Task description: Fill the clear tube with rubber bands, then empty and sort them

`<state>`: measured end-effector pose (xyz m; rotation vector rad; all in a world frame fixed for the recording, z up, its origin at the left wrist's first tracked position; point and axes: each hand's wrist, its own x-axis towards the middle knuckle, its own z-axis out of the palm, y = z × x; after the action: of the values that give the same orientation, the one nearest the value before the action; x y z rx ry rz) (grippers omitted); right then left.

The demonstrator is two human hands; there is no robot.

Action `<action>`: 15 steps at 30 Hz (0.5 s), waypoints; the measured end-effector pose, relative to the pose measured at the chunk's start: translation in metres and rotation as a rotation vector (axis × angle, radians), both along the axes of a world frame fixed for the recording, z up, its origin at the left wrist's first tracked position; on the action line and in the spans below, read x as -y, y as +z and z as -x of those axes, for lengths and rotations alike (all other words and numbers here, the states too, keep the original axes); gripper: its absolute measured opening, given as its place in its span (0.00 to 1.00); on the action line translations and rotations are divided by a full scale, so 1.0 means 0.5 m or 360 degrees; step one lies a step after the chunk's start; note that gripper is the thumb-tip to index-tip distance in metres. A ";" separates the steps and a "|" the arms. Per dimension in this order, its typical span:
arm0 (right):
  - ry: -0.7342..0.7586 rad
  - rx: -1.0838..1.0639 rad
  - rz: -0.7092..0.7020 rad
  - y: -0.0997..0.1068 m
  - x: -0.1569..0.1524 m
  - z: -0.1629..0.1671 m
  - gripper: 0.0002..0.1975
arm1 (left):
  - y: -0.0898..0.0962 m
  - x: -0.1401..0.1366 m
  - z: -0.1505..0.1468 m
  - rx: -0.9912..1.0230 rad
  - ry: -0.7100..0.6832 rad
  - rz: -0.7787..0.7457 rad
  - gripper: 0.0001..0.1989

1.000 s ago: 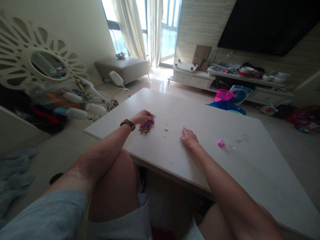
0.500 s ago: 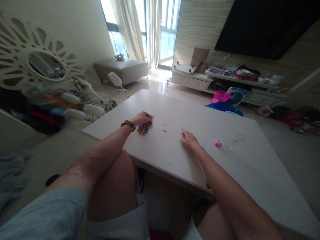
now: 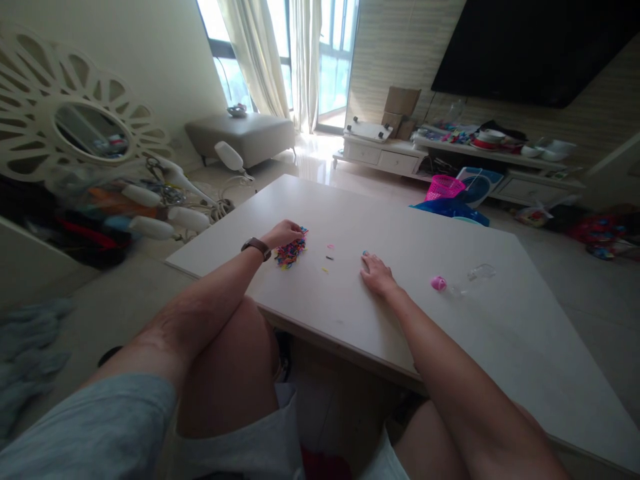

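Note:
On the white table, my left hand (image 3: 284, 233) bends over a pile of small multicoloured rubber bands (image 3: 290, 253). Its fingers are drawn together at the pile's far edge; what lies between the fingertips is too small to make out. Three loose bands sit apart to the right of the pile: a pink one (image 3: 331, 247), a black one (image 3: 329, 258) and a yellow one (image 3: 325, 271). My right hand (image 3: 377, 273) rests on the tabletop with fingers stretched forward, touching a small blue band (image 3: 365, 253) that its fingertips partly cover.
A pink round object (image 3: 439, 283) and a clear container (image 3: 481, 271) stand on the right side of the table (image 3: 350, 207). Beyond the far edge are a pink basket (image 3: 445, 187) and blue plastic (image 3: 447, 212). A white lamp (image 3: 190, 218) stands close to the left edge.
The right hand has shifted slightly forward over the blue band, which is more covered now. My left hand stays at the pile. The camera view has tilted a little.

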<state>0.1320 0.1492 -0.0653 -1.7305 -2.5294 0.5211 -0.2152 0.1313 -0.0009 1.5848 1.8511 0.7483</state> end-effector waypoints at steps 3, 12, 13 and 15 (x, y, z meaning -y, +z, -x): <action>-0.0039 -0.0017 -0.0016 0.001 0.001 0.014 0.30 | 0.005 0.003 -0.006 0.0042 0.0006 0.0016 0.13; -0.0039 -0.0063 -0.0040 -0.004 0.003 0.028 0.29 | 0.010 0.008 -0.003 0.0087 0.0028 0.0036 0.14; -0.0035 -0.0052 -0.0037 -0.003 0.003 0.024 0.29 | 0.006 0.005 0.001 0.0073 0.0021 0.0029 0.14; -0.0021 -0.0021 -0.0020 -0.001 0.006 0.016 0.29 | 0.000 0.001 0.006 0.0048 0.0010 0.0028 0.13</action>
<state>0.1241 0.1463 -0.0656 -1.7321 -2.5052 0.5132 -0.2181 0.1309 -0.0011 1.5492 1.8370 0.7523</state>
